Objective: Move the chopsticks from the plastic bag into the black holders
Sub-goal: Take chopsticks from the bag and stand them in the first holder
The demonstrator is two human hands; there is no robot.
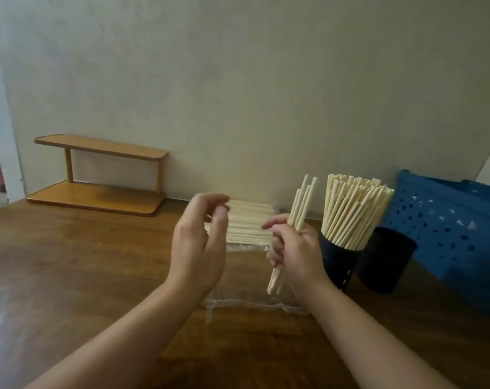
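My right hand (295, 247) grips a small bundle of pale chopsticks (301, 204), held nearly upright just left of the holders. My left hand (200, 240) hovers beside it above the table, fingers loosely curved, holding nothing. Behind both hands a clear plastic bag (246, 300) lies flat on the table with a stack of chopsticks (250, 223) at its far end. A black holder (337, 265) packed with many chopsticks (350, 211) stands right of my right hand. A second black holder (385, 259) stands beside it; its inside is not visible.
A two-tier wooden shelf (98, 175) sits at the back left against the wall. A blue perforated basket (451, 226) stands at the far right behind the holders. The wooden table (69, 276) stretches left and toward me.
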